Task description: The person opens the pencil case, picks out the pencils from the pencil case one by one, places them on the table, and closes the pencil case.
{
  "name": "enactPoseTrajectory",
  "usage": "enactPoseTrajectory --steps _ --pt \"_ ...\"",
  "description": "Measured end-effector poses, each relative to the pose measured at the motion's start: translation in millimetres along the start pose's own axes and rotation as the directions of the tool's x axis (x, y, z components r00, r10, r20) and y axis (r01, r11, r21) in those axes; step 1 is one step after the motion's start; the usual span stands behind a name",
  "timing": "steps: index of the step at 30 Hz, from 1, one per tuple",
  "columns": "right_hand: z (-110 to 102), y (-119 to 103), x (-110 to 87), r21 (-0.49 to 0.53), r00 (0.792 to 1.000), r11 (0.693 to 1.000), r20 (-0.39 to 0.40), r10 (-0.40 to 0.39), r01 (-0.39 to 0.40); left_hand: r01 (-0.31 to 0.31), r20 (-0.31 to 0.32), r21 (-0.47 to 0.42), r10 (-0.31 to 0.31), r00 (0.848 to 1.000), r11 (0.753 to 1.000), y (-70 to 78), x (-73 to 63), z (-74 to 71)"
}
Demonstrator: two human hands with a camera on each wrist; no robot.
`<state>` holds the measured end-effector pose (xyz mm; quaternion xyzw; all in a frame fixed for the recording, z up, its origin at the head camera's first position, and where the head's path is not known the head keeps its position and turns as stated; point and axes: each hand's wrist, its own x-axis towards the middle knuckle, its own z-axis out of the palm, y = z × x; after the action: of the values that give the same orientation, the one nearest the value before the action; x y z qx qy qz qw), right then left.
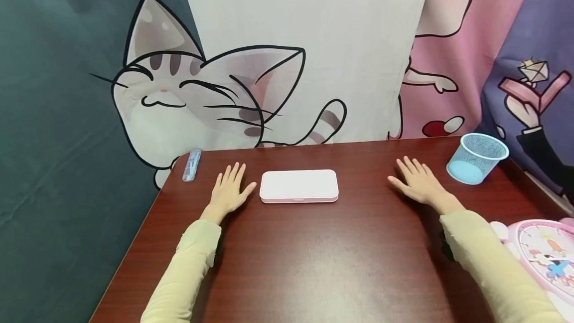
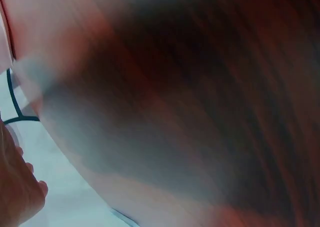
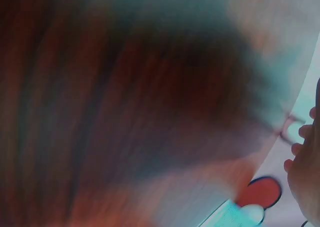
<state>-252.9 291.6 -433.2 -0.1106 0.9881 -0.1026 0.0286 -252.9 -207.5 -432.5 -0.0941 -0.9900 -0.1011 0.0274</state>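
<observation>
A white, rounded rectangular case point(image 1: 299, 186) with a pinkish lower edge lies closed on the brown table point(image 1: 314, 253), between the two hands. To its left, my left hand point(image 1: 227, 191) has its fingers straight and spread, the thumb pointing toward the case but apart from it. My right hand point(image 1: 419, 183) is well to the right of the case, palm down with spread fingers, holding nothing. In the left wrist view part of the left hand point(image 2: 20, 182) shows at the edge; likewise the right hand point(image 3: 306, 167) in the right wrist view.
A light blue mesh pen cup point(image 1: 477, 159) stands at the back right, beyond the right hand. At the back left corner lies a small translucent blue item point(image 1: 192, 165). A pink clock point(image 1: 544, 253) sits by the right forearm. Cartoon-printed cloth point(image 1: 350, 39) hangs behind the table.
</observation>
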Motion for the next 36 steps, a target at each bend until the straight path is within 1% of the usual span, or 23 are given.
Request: enactPoseTrajectory --steps 4,11,14,19,22,27,29,30,32,36 --pt "2.7 -23.7 11.1 0.016 0.998 0.998 -0.005 -0.059 0.059 -0.028 -0.002 0.012 0.028 1.000 1.000 7.9 3.7 1.4" --pt "15.2 -71.0 30.3 0.010 0.985 0.985 -0.026 -0.170 0.170 -0.113 -0.005 0.016 0.113 0.994 0.993 26.7 11.8 4.8" --pt "19.8 -89.7 38.1 0.003 0.979 0.979 -0.028 -0.204 0.204 -0.145 0.000 0.009 0.145 0.989 0.989 35.8 14.8 6.3" --pt "20.8 -120.8 47.1 -0.007 0.966 0.967 -0.042 -0.254 0.254 -0.191 0.027 0.016 0.190 0.981 0.981 47.4 18.2 9.1" --pt "22.0 -138.6 50.5 -0.015 0.959 0.959 -0.035 -0.282 0.282 -0.229 0.068 0.004 0.228 0.971 0.974 52.5 19.1 9.5" --pt "27.7 -163.1 55.0 -0.023 0.947 0.947 0.030 -0.320 0.320 -0.287 0.184 -0.060 0.293 0.938 0.956 59.3 20.0 7.9" --pt "30.3 -170.1 55.6 -0.046 0.942 0.941 0.051 -0.333 0.335 -0.293 0.207 -0.061 0.299 0.931 0.954 61.5 19.6 7.4" --pt "31.4 -173.4 55.5 -0.063 0.940 0.939 0.061 -0.335 0.338 -0.295 0.206 -0.059 0.300 0.931 0.954 62.7 19.2 7.1" --pt "32.6 -179.4 54.8 -0.113 0.936 0.929 0.070 -0.346 0.352 -0.296 0.185 -0.056 0.301 0.935 0.954 65.1 18.8 6.6" --pt "32.1 -192.6 51.2 -0.208 0.917 0.894 0.064 -0.393 0.398 -0.285 0.143 -0.047 0.289 0.947 0.957 68.9 18.7 5.8"
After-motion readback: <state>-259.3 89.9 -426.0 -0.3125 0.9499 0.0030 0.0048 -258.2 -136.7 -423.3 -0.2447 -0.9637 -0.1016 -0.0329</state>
